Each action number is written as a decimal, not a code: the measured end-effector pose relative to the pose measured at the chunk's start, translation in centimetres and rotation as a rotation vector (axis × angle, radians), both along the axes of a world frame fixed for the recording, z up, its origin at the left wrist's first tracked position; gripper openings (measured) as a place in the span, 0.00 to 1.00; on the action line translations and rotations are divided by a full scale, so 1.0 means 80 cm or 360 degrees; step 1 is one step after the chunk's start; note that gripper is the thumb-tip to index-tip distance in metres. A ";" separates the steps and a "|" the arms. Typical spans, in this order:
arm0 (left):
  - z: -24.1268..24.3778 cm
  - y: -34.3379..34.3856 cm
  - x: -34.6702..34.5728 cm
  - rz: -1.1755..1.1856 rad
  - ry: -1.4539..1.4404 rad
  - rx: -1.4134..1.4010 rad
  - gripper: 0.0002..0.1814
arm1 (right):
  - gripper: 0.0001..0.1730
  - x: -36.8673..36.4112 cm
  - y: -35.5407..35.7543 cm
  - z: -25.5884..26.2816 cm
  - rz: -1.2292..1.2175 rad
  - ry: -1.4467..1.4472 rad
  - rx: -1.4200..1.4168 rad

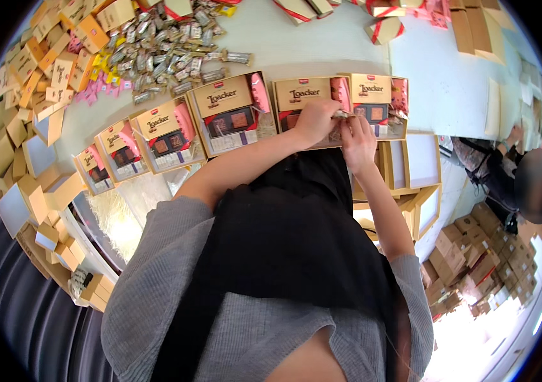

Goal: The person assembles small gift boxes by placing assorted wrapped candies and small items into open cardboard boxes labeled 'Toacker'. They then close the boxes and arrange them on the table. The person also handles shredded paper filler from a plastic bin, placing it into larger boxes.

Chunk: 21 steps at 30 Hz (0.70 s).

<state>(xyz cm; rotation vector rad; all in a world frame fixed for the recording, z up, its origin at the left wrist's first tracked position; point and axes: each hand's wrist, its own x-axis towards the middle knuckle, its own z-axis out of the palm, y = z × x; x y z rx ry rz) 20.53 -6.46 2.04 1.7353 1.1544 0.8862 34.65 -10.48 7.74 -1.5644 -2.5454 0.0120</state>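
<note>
Over the second gift box from the right (276, 102), both my hands meet at a small wrapped sweet (341, 114). My left hand (317, 122) pinches it from the left, covering part of the box's contents. The fingers of my right hand (358, 138) close on its lower side. This box holds a Loacker carton (302, 93) and a pink packet (340, 90). To its right stands another filled box (380, 107), with a sweet (399, 114) by its pink packet. Leftward, a larger-looking filled box (228, 114) shows a dark chocolate pack (231, 121) and pale shredded filler (265, 126).
Several more filled boxes (163, 133) continue the row leftward. Behind lie a heap of wrapped sweets (171, 52) and piled Loacker cartons (61, 62). Empty box trays (421, 162) are stacked by my right arm. Another person (490, 157) works at far right, near stacked brown cartons (485, 253).
</note>
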 end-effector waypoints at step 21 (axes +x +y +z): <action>0.083 0.045 -0.318 0.0880 -0.0513 -0.0817 0.08 | 0.12 -0.161 0.144 0.041 0.0081 0.0735 -0.0155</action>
